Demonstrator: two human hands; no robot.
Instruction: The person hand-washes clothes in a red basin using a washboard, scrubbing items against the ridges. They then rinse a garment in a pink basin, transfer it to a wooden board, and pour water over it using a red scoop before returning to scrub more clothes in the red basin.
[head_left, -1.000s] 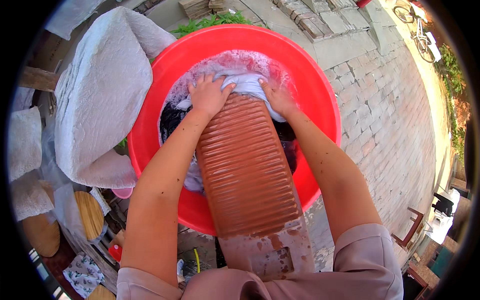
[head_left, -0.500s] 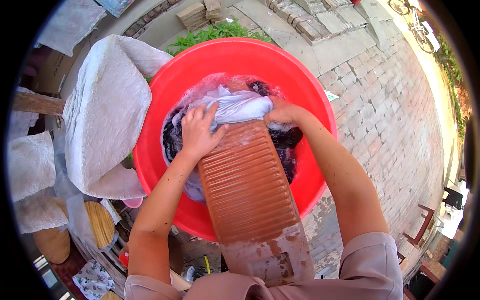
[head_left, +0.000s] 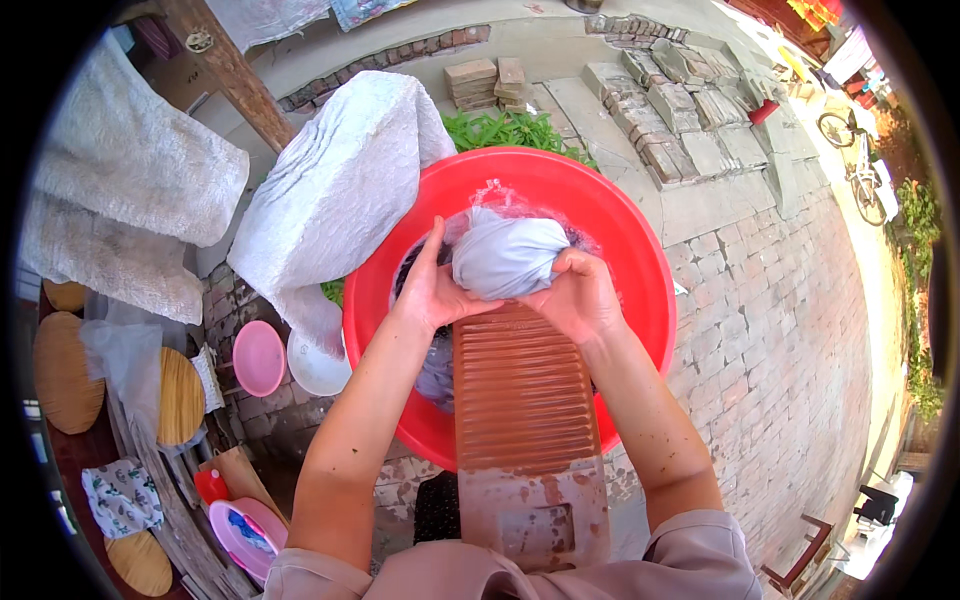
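Observation:
A light grey-blue wet cloth (head_left: pixel 507 254) is bunched into a rounded bundle at the top end of a brown ribbed washboard (head_left: pixel 525 390). My left hand (head_left: pixel 437 290) cups its left side from below, one digit pointing up. Closed round the lower right side is my right hand (head_left: pixel 580 297), its thumb on the cloth. The washboard slopes from my lap into a large red tub (head_left: pixel 650 300). Suds and dark, soaked clothing show around the bundle; the board and my arms hide much of the tub's inside.
White towels hang at the left, and one white cloth (head_left: pixel 330 180) reaches the tub's rim. Left of the tub stand a pink basin (head_left: pixel 259 358) and a white basin (head_left: pixel 315 365). Green plants (head_left: pixel 515 133) grow behind it. Stacked bricks (head_left: pixel 480 82) lie farther back; brick paving (head_left: pixel 770 320) spreads right.
The cloth has gone from lying stretched across the board's top to a gathered bundle. My hands have come closer together around it. The whole view has shifted, with more showing at the left.

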